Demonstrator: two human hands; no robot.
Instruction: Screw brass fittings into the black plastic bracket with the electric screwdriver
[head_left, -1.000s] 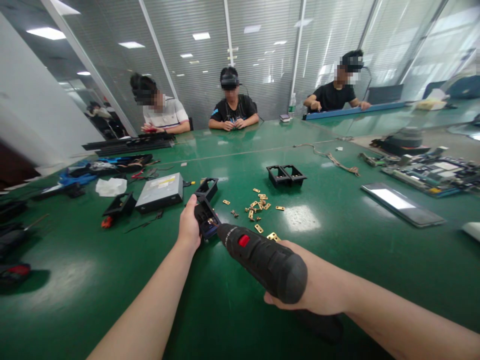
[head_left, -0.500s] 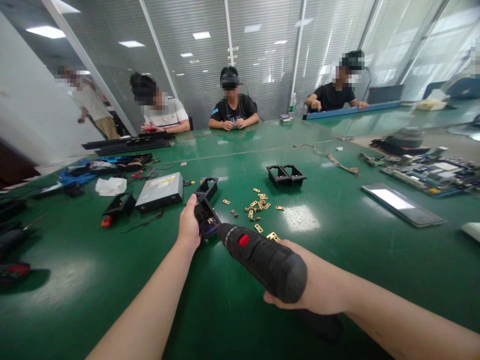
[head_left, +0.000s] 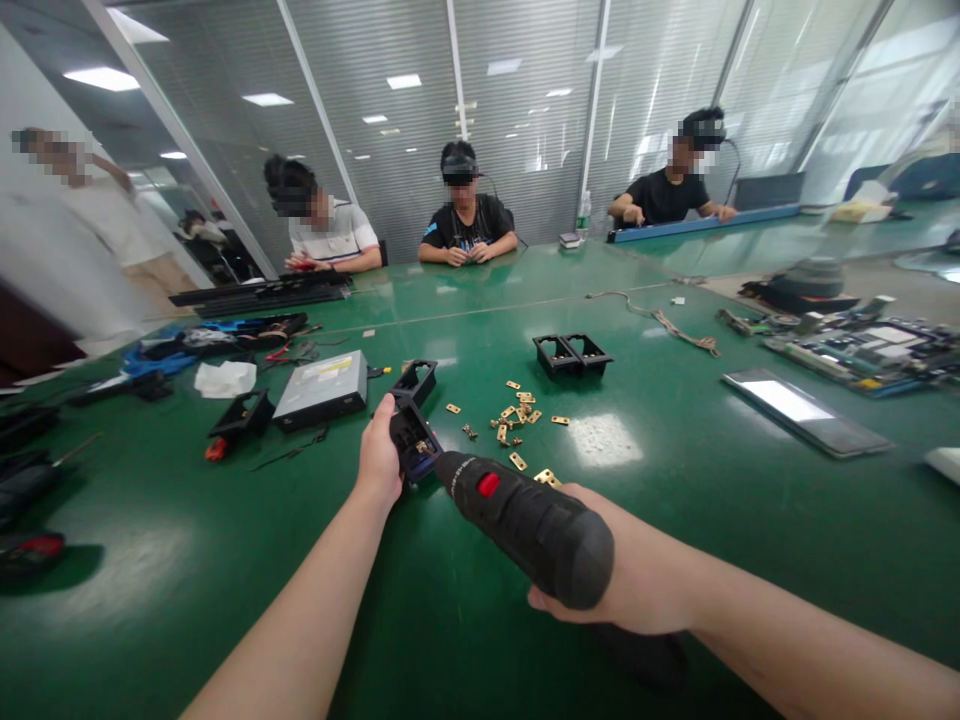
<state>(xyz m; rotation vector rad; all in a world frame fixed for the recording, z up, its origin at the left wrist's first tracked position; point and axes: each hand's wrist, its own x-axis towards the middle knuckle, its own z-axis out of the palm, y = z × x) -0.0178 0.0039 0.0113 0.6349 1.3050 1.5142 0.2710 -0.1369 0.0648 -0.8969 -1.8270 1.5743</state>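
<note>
My left hand (head_left: 380,455) grips a black plastic two-part frame by its left side, the near compartment (head_left: 414,440) tilted toward me with a brass-coloured piece inside. The frame's far compartment (head_left: 415,379) stretches away beyond my fingers. My right hand (head_left: 592,560) is wrapped round the handle of a black cordless drill (head_left: 532,520) with a red switch. The drill's nose points at the near compartment; whether the bit touches anything there I cannot tell. Right of the frame lie several small brass plates (head_left: 517,461) and loose screws (head_left: 469,431).
Another black double frame (head_left: 571,357) stands farther back. To the left are a silver disc drive (head_left: 322,389), a black single frame (head_left: 240,415) and a crumpled tissue (head_left: 225,379). A phone (head_left: 802,410) and circuit boards (head_left: 862,340) lie at right. Several people sit across the green table (head_left: 480,310).
My hands, the frame and the drill stay nearly in place. The view has shifted slightly. At the far left, a walking person has moved further left and closer.
</note>
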